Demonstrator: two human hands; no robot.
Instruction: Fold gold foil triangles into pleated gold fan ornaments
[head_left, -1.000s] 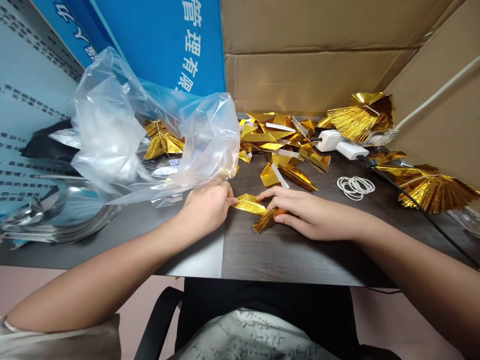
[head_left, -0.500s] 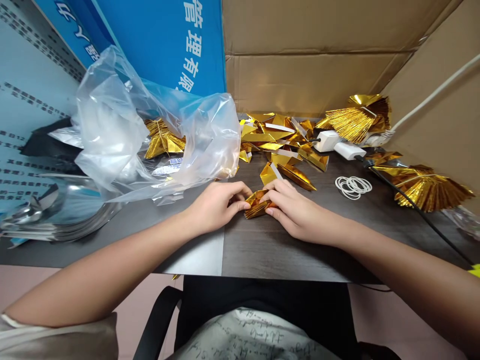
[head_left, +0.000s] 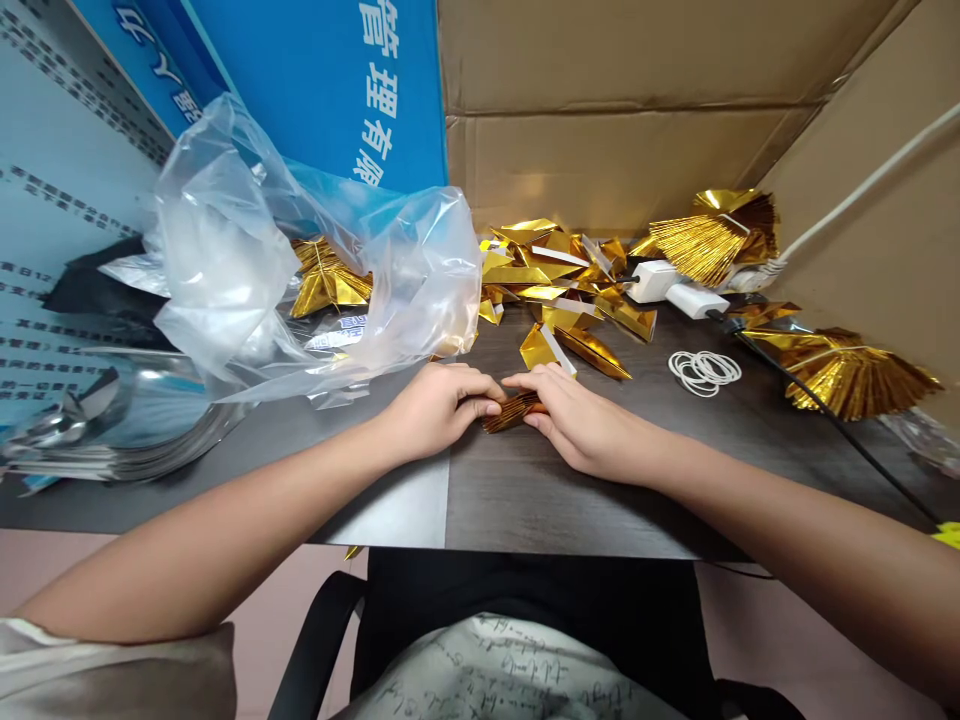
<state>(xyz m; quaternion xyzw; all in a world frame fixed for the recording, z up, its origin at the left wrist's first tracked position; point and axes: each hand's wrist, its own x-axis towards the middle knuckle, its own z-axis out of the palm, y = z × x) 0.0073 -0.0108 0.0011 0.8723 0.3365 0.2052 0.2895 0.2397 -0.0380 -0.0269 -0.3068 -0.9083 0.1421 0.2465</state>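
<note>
Your left hand (head_left: 439,410) and right hand (head_left: 577,418) rest on the desk (head_left: 600,500), a folded foil strip (head_left: 513,412) between them. A plastic bag (head_left: 315,270) lies to your left, a pile of folded foil pieces (head_left: 555,275) ahead, and rubber bands (head_left: 705,373) and a pleated foil fan (head_left: 847,378) to your right.

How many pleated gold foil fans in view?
3: one fan between the left hand and right hand, one beyond the charger, one right of the rubber bands. More may hide under the plastic bag.

The pleated gold foil piece (head_left: 512,412) is partly hidden by the left hand (head_left: 441,408) and right hand (head_left: 576,416). Lettering on the blue banner (head_left: 300,100) is cut off by the top edge. The folded gold foil (head_left: 330,285) is partly obscured by the plastic bag (head_left: 225,240).
</note>
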